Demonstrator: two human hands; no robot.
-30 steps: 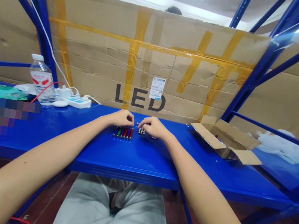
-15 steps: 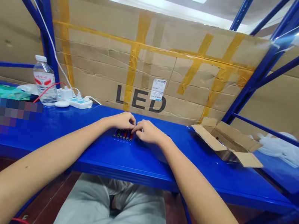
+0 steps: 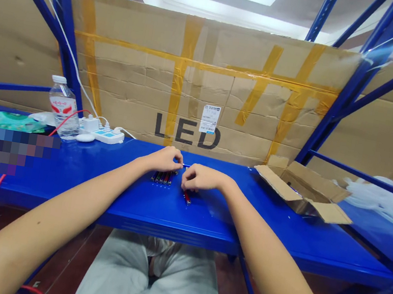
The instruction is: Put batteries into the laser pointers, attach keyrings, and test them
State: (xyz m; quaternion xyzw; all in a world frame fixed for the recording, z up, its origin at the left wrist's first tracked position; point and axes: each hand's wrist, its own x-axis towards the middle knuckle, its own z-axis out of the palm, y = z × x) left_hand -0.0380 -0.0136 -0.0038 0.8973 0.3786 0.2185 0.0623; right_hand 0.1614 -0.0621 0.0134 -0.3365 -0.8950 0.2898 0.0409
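A row of slim, pen-like sticks [image 3: 162,180] in dark, green and red with silver ends lies side by side on the blue table [image 3: 127,205]. Just above that row is my left hand [image 3: 167,159], its thumb and fingers pinched together; what they hold, if anything, is too small to make out. To its right, my right hand [image 3: 202,177] is closed over a red pen-like stick [image 3: 187,197], whose silver end points toward me. Most of that stick is hidden under the fingers. The hands are slightly apart.
An opened cardboard box [image 3: 298,188] sits at the right, beside white plastic bags [image 3: 384,199]. At the left are a water bottle [image 3: 64,108], a white power strip [image 3: 108,136] and a green packet [image 3: 12,121]. A large cardboard sheet [image 3: 140,78] stands behind the table.
My right hand has moved right and slightly toward me, with a red stick drawn away from the right end of the row. The left hand stays near the row.
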